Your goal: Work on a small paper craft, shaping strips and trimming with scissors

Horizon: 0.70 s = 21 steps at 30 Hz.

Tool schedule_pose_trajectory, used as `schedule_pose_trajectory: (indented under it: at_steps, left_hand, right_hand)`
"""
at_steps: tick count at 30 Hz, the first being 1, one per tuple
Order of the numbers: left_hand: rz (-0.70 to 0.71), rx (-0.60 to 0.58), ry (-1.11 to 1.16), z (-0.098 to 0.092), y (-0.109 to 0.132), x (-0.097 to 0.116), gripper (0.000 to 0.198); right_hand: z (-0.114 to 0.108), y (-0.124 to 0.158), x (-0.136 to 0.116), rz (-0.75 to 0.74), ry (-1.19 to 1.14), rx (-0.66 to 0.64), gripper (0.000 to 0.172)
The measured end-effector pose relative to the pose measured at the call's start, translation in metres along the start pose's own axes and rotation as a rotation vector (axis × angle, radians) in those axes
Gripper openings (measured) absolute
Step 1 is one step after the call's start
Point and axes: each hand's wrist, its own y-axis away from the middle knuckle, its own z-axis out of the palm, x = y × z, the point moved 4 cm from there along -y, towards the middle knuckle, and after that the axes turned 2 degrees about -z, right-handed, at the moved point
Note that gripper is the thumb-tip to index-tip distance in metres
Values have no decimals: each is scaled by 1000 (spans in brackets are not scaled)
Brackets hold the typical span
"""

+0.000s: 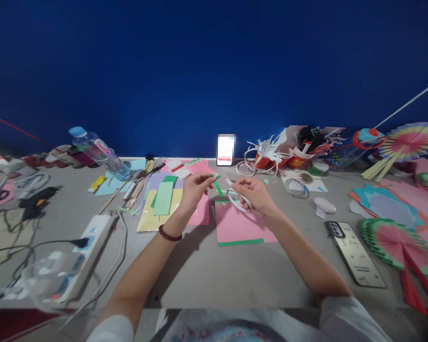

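My left hand (197,189) is raised over the table, thumb and fingertips pinched on a narrow green paper strip (218,189). To its right, my right hand (254,192) closes around a white roll of tape (235,201), whose loose end points toward the left hand. A small gap separates the two hands. Below them lies a sheet of pink paper (240,230) with a green strip (240,242) along its near edge. Left of it, light green paper pieces (163,198) rest on a yellow packet (147,219).
A lit phone (226,151) stands against the blue wall. At left are a power strip (83,256), cables and a tilted plastic bottle (102,153). At right lie another phone (356,254), a white mouse (325,205) and folded paper fans (401,247). Cups (299,159) stand at the back.
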Motion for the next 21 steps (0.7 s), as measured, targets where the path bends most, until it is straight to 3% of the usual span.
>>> schedule_pose_trajectory:
  at_steps: [4, 9, 15, 21]
  left_hand:
    - [17, 17, -35, 0, 1, -1, 24]
    - [-25, 34, 39, 4, 5, 1, 24]
    - [-88, -39, 167, 10, 11, 0, 24]
    - [-33, -49, 68, 14, 15, 0, 23]
  right_hand:
    - [10, 16, -7, 52, 62, -82, 35]
    - [18, 29, -10, 15, 97, -152, 33]
    - [21, 24, -2, -16, 55, -155, 30]
    - [19, 18, 0, -31, 68, -123, 29]
